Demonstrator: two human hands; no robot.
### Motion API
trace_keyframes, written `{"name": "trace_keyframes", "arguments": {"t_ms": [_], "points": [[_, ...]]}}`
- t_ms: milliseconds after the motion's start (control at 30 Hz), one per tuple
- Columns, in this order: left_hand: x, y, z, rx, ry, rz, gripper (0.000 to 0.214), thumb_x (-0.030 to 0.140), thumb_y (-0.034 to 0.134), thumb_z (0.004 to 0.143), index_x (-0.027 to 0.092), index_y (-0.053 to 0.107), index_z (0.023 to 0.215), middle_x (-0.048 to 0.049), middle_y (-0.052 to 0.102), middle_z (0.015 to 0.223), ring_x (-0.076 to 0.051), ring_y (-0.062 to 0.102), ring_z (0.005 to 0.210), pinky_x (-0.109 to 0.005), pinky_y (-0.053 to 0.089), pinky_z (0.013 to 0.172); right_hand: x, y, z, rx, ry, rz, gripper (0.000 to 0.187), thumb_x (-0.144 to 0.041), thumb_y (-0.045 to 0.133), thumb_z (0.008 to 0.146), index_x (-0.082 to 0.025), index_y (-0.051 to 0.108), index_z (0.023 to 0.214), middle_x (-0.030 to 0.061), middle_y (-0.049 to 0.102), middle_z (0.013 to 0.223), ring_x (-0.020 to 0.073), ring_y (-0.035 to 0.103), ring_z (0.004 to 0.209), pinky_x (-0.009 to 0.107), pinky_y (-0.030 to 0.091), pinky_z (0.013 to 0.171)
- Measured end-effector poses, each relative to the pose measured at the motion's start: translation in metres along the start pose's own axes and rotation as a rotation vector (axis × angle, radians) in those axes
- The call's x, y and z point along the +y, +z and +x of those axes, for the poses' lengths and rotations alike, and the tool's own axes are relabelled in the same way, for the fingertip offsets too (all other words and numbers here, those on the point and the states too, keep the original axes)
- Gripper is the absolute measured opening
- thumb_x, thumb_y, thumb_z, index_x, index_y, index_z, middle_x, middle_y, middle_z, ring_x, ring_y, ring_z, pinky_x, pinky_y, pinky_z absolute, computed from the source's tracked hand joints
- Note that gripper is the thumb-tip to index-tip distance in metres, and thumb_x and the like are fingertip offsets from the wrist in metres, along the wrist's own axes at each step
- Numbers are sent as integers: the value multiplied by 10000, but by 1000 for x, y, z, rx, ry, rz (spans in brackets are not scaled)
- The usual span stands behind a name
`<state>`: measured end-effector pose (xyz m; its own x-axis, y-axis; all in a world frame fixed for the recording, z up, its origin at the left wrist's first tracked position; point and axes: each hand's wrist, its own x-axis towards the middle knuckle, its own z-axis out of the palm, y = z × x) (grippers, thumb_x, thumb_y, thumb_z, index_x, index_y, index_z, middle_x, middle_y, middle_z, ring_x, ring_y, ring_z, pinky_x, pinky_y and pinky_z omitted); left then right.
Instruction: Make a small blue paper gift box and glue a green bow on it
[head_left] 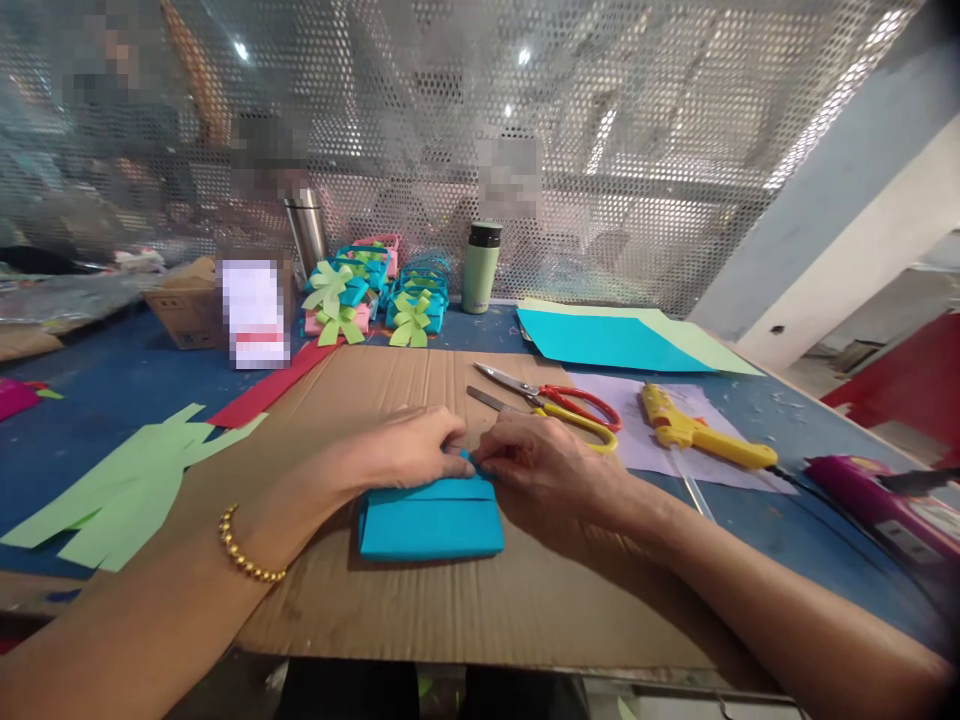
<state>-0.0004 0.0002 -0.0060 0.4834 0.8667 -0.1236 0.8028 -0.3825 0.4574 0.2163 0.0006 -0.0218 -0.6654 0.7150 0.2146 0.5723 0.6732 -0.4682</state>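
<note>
Atop the brown cardboard [315, 610] on the blue worktop [97, 420], folded blue paper [431, 530] lies with its far edge pinched between the fingers of the left hand [411, 447] and right hand [538, 455], scissors [541, 395] lying just beyond.

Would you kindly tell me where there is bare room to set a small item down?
Bare cardboard lies between the folded blue paper and the cardboard's near edge, and behind the left hand, right of the red strip. It is crowded behind and to the right of the right hand, with scissors and a glue gun.
</note>
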Motion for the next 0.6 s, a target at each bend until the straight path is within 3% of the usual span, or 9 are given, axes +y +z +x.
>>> {"name": "trace_keyframes", "arguments": {"t_ms": [600], "points": [[-5, 0, 2, 0, 23, -38, 287, 423, 644, 801, 211, 468, 723, 7, 565, 798, -184, 527, 777, -299, 344, 619, 1, -1, 1, -2, -35, -4, 135, -165, 634, 924, -207, 762, 926, 35, 742, 903, 166, 659, 816, 287, 500, 734]]}}
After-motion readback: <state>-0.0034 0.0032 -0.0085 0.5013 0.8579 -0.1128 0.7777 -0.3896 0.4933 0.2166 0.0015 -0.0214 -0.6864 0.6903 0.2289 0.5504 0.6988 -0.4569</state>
